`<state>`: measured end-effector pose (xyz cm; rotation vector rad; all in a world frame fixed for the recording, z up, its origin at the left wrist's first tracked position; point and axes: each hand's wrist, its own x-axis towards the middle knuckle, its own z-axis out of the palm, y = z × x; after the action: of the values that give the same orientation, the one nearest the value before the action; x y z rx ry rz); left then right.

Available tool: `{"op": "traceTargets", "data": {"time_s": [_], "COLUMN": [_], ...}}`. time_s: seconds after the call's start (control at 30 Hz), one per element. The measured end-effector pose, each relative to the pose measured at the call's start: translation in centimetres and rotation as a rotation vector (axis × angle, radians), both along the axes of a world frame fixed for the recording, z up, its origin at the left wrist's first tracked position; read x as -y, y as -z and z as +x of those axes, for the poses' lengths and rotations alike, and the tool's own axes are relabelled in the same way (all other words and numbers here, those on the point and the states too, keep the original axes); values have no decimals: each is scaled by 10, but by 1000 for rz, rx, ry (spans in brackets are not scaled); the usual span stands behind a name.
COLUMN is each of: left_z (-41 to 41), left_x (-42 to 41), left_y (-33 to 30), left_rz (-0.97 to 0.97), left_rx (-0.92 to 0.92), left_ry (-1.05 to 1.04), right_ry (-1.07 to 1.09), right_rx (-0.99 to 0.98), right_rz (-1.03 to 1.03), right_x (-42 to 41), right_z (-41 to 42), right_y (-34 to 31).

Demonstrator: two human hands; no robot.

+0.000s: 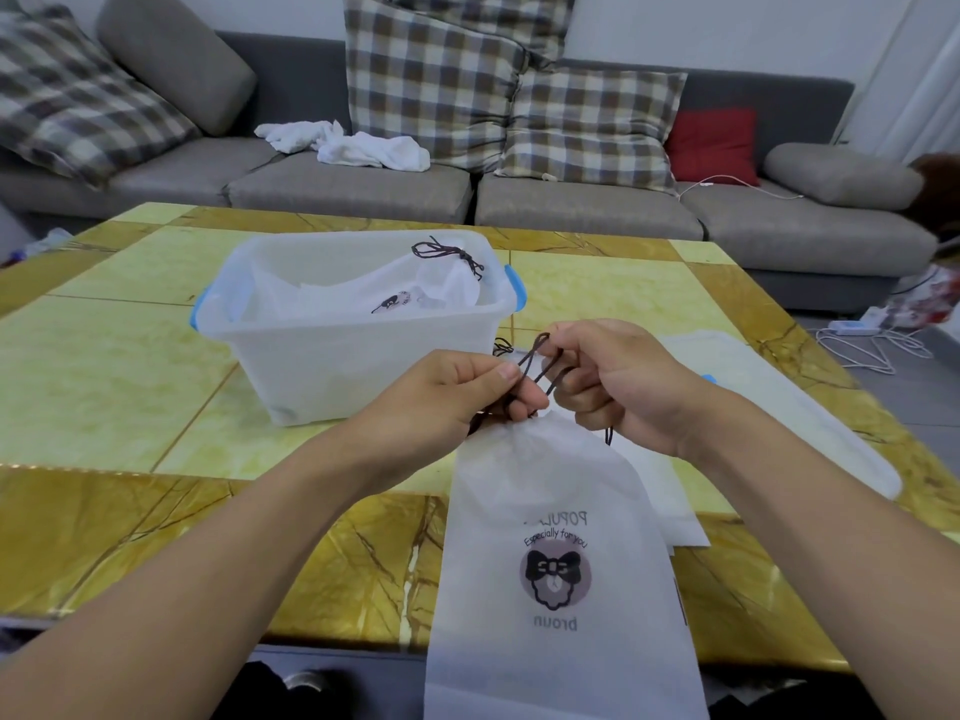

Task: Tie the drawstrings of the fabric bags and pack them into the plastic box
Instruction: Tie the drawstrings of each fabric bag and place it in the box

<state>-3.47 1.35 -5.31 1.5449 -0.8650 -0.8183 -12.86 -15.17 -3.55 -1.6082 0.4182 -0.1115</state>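
A: How will that white non-woven fabric bag with the printed bow emblem (550, 537) handle?

B: I judge it light and limp. It hangs from its gathered neck and drapes over the near edge of the yellow marble-patterned bench (130, 366), so it has no stiffness of its own. The thin dark brown drawstring cord (540, 363) looks soft and a little slick; a knot may want a firm pull to hold.

A: Where should it be held?

B: At the cord and the puckered neck, not the body. That is where the hands are. The left hand (462, 392) has its grip closed, pinching the cord just above the neck. The right hand (618, 381) grips the looped strands, fingers curled round them.

A: And its look?

B: Slightly translucent, flat, apparently empty, with lettering seen upside down and a round mauve badge.

A: The box?

B: The translucent plastic box with blue handles (358, 350) stands on the bench just beyond the hands. A tied white bag (415, 288) already lies inside, its knotted cord over the far rim. More white sheets lie on the bench at the right.
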Motion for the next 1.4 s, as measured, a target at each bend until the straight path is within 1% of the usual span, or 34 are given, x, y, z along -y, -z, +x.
{"op": "traceTargets", "data": {"time_s": [0.13,0.3,0.4,0.5,0.7,0.83,0.87,1.07,1.3,1.4], "left_z": [-4,-5,-5,-5,-4,0,1,-4,-4,-5], "left_x": [1,2,3,5,5,6,5,7,5,5], "left_y": [-2,0,3,5,2,1,2,6,6,5], "left_rz": [9,17,21,17,-22,-97,-112,-149,-195,-158], "left_rx": [-27,90,172,176,35,-263,-285,-195,-47,-17], "left_ry": [1,-58,-102,-116,-164,-219,-227,-278,-231,-159], "right_ry": [-7,-12,1,31,63,74,78,95,152,139], "right_rx": [44,83,94,89,89,146,154,140,128,129], "right_rz": [-120,-269,-285,-268,-229,-208,-214,-224,-163,-154], "right_x": [-2,-6,-7,-6,-3,-3,-3,-2,-3,-2], "right_z": [3,4,5,6,6,5,4,5,9,8], "right_y": [3,3,5,5,6,5,4,6,11,10]}}
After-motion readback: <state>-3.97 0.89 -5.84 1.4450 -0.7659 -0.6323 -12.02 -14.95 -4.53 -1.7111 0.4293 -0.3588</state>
